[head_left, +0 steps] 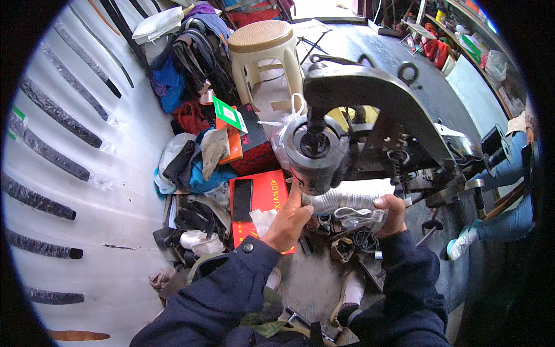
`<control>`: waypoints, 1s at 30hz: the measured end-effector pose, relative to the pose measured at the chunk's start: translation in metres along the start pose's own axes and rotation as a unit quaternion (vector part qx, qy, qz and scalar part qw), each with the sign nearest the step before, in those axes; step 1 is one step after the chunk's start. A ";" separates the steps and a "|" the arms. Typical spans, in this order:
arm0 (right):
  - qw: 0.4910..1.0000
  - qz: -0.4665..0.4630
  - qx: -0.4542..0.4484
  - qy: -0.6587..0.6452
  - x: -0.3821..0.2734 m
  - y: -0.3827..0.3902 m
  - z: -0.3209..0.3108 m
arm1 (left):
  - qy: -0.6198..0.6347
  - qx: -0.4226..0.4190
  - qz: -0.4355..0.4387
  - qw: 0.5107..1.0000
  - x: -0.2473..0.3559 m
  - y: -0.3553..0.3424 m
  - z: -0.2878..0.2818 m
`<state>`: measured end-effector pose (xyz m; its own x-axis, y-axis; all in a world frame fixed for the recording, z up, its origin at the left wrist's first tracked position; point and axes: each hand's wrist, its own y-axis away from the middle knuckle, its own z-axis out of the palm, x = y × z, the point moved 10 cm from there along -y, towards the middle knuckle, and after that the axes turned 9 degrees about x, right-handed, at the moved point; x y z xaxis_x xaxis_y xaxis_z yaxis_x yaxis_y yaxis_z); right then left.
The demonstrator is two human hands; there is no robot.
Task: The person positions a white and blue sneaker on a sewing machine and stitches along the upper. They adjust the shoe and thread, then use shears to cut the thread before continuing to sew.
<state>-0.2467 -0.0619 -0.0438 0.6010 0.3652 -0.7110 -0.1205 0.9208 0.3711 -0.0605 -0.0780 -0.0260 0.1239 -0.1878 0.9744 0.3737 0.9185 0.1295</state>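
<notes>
In front of me stands a dark metal, hand-cranked-looking sewing machine (370, 87) with a round head. Under that head lies a white ribbed fabric piece (352, 196), which could be a shoe; its exact kind is unclear. A looped white lace or strap (355, 217) hangs below it. My left hand (289, 220) grips the left end, thumb on the near side and index finger reaching up beside the machine head. At the right end, my right hand (393, 214) is closed around the piece. The machine head covers part of the fabric's far side.
Left of my hands a black phone (241, 199) lies on a red box (263, 185). Behind it rise heaped bags and cloths (196, 63) and a beige stool (260, 43). Black wrapped strips line the white wall panel (133, 191). At right a person's leg (503, 220) shows.
</notes>
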 end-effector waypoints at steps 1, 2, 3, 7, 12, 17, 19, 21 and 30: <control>1.000 0.003 -0.003 -0.008 0.000 0.000 0.000 | 0.016 0.004 -0.006 1.000 -0.001 0.000 0.001; 1.000 0.000 -0.001 -0.002 0.000 0.001 -0.001 | 0.033 0.008 -0.018 0.999 -0.002 0.000 0.001; 1.000 0.008 0.026 0.013 0.002 0.000 -0.006 | 0.019 0.004 -0.013 1.000 0.000 -0.001 0.002; 1.000 0.013 0.003 0.000 0.002 0.002 -0.003 | -0.032 0.009 -0.018 0.999 0.004 0.000 0.001; 0.999 -0.001 0.037 0.015 -0.001 0.003 -0.013 | -0.009 0.019 -0.011 1.000 0.007 -0.005 0.006; 0.999 0.009 0.038 -0.006 -0.001 0.003 -0.010 | -0.011 0.031 -0.022 0.999 0.005 -0.011 0.006; 0.999 0.010 0.044 -0.008 -0.002 0.004 -0.009 | -0.011 0.034 -0.029 0.999 0.004 -0.013 0.007; 0.998 0.001 0.054 -0.014 -0.004 0.004 -0.009 | -0.019 0.038 -0.031 0.999 0.006 -0.013 0.007; 0.997 -0.022 0.075 -0.019 -0.007 0.001 -0.010 | -0.095 0.027 0.013 0.995 0.015 -0.014 0.004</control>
<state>-0.2591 -0.0618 -0.0446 0.6328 0.3164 -0.7067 0.0245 0.9041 0.4266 -0.0678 -0.0921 -0.0129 -0.0452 -0.0999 0.9940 0.3229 0.9401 0.1092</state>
